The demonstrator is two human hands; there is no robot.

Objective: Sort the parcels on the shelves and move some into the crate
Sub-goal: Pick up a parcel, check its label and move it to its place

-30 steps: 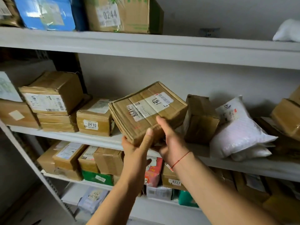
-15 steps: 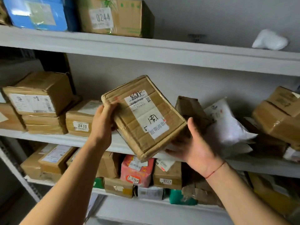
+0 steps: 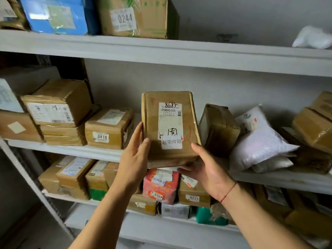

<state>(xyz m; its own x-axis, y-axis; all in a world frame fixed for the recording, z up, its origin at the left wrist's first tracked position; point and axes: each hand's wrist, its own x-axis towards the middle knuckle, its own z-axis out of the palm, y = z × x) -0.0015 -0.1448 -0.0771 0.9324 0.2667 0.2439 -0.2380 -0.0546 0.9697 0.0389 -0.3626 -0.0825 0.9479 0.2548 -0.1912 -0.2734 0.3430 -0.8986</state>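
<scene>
A flat cardboard parcel (image 3: 169, 126) is held upright in front of the middle shelf (image 3: 71, 150), its label side turned to the camera — most likely so the handwritten number and the pasted white slip can be read before deciding where it goes. The left hand (image 3: 133, 159) lies along the parcel's left edge with straight fingers (image 3: 137, 133) pressed flat against it, steadying rather than clasping. The right hand (image 3: 206, 169) cups the lower right corner from beneath, palm up, its fingers curled under the bottom edge and taking the weight.

The parcel stands between the box marked 0410 (image 3: 106, 130) on its left and a tilted brown box (image 3: 218, 128) on its right, with a white padded bag (image 3: 258, 141) further right. That gap on the shelf looks like the spot it belongs to — or came out of; which cannot be told.

Boxes on the lower shelf (image 3: 161, 218) and the upper shelf (image 3: 179, 51) carry similar numbered stickers, such as the 0244 box (image 3: 136, 17). No crate is in view, so moving this parcel into one would mean turning away from the shelves.
</scene>
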